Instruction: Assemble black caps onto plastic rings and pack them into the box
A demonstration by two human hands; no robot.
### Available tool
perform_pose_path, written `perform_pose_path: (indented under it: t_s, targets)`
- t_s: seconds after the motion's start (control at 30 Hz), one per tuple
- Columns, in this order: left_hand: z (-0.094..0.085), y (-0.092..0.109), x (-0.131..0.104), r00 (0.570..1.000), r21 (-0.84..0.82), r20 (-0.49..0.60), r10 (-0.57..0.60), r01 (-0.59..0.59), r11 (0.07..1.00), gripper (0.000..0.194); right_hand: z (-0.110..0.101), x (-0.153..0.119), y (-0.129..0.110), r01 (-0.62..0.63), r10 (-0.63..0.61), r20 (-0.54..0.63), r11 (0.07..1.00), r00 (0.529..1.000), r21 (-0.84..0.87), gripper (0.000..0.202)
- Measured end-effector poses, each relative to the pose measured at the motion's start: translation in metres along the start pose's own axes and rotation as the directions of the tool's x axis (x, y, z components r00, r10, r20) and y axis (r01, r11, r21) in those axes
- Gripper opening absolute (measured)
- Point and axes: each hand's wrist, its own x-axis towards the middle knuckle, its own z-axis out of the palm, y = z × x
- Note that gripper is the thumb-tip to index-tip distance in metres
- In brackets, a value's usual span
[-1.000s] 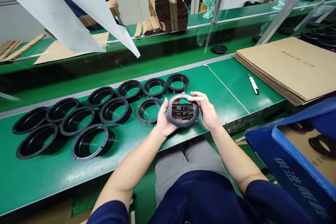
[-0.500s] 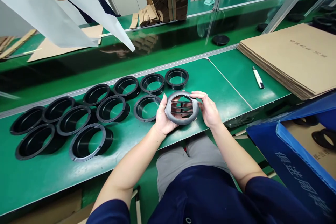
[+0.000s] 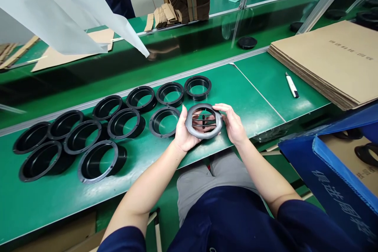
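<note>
A round dark grey vent with black slats across its opening is held above the front edge of the green table. My left hand grips its left side, thumb on the rim and fingers beneath, partly seen through the opening. At its right side, my right hand has its fingers closed on the rim. Several black flanged rings stand on the table to the left; the nearest, a black ring, is just beside my left hand. Another black ring stands behind the vent.
A white cutter lies on the green table at right. Beyond it is a stack of flat cardboard. A blue bin with black rings stands at lower right. Behind the table runs a green channel with a black disc.
The vent is tilted slightly differently in my hands, which have hardly moved. Behind the clear panel, a person in dark clothing has shifted, and the hand over the cardboard there has gone from view.
</note>
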Motion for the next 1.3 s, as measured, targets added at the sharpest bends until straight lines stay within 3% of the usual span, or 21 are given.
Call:
perform_pose_path:
  t_s: [0.07,0.17,0.27,0.37,0.5,0.63,0.7,0.77,0.87,0.97,1.07,1.17,1.3]
  targets:
    - [-0.002,0.0,0.001,1.0,0.019,0.005,0.001,-0.001,1.0,0.067,-0.001,-0.003,-0.002,0.089,-0.088,0.009,0.983,0.996,-0.158,0.063]
    - [-0.005,-0.001,0.002,0.999,0.056,0.01,0.032,-0.033,0.998,0.071,-0.001,-0.008,-0.005,0.279,-0.254,0.117,0.89,0.96,-0.359,0.061]
    - [-0.01,-0.003,0.004,0.999,0.081,-0.014,0.05,-0.049,0.996,0.077,0.0,-0.011,-0.005,0.441,-0.395,0.198,0.774,0.897,-0.453,0.053]
    - [-0.015,-0.006,0.007,0.999,0.1,-0.032,0.041,-0.037,0.994,0.074,-0.001,-0.011,-0.006,0.505,-0.42,0.281,0.71,0.863,-0.49,0.053]
    - [-0.017,-0.01,0.008,0.998,0.125,0.03,0.062,-0.066,0.99,0.071,-0.003,-0.007,-0.017,0.504,-0.304,0.428,0.7,0.851,-0.506,0.068]
    - [-0.015,-0.013,0.005,0.993,0.15,0.094,0.072,-0.086,0.985,0.065,-0.002,-0.001,-0.029,0.451,-0.125,0.548,0.729,0.827,-0.515,0.101]
    - [-0.013,-0.013,0.005,0.988,0.139,0.108,0.111,-0.126,0.982,0.063,-0.003,0.009,-0.029,0.473,-0.127,0.575,0.723,0.808,-0.505,0.106]
    - [-0.011,-0.011,0.006,0.981,0.113,0.114,0.157,-0.17,0.979,0.066,-0.004,0.031,-0.025,0.508,-0.198,0.554,0.708,0.809,-0.49,0.103]
    - [-0.01,-0.007,0.006,0.977,0.155,0.097,0.192,-0.205,0.966,0.071,0.001,0.084,-0.015,0.467,-0.246,0.425,0.684,0.871,-0.561,0.096]
    - [-0.013,-0.005,0.005,0.988,0.297,0.119,0.103,-0.135,0.945,0.071,0.018,0.142,-0.007,0.375,-0.139,0.379,0.636,0.915,-0.674,0.098]
    - [-0.016,-0.005,0.003,0.99,0.363,0.138,0.04,-0.088,0.927,0.068,0.037,0.173,-0.002,0.353,0.015,0.43,0.544,0.903,-0.761,0.1]
    - [-0.016,-0.006,0.003,0.991,0.377,0.119,0.058,-0.099,0.921,0.064,0.04,0.167,0.003,0.339,0.121,0.427,0.433,0.896,-0.835,0.097]
    - [-0.013,-0.009,0.001,0.992,0.4,0.115,0.043,-0.086,0.912,0.063,0.021,0.14,-0.002,0.411,0.208,0.473,0.281,0.856,-0.867,0.096]
